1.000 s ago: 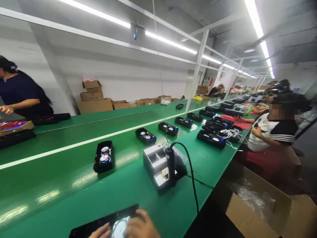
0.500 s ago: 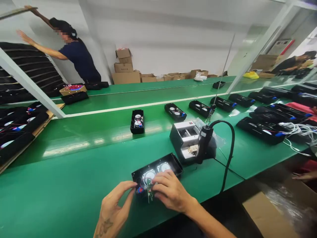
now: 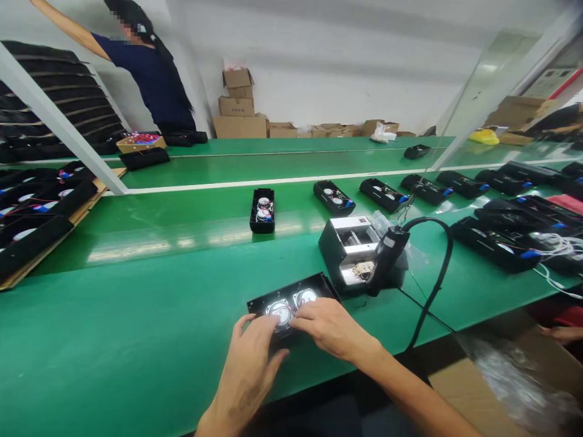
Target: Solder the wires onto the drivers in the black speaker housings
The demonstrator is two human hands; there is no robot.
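A black speaker housing lies at a slant on the green workbench, its inside facing up with two round speaker drivers, a left one and a right one. My left hand reaches over the housing's left end, thumb spread away from the fingers; it covers what lies there. My right hand is closed, its fingertips pinched together at the lower edge between the drivers. Whatever is in that pinch, perhaps thin wires, is too small to make out. No green circuit board shows; the hands may hide it.
Right of the housing stands a screw feeder, with a black electric screwdriver hanging by it on a cord. More housings sit along the line behind. Racked housings are at left. A co-worker stands beyond the line.
My right hand held a green circuit board upright before; now the board is out of sight. My left hand has moved right, over the housing. The co-worker has raised an arm higher.
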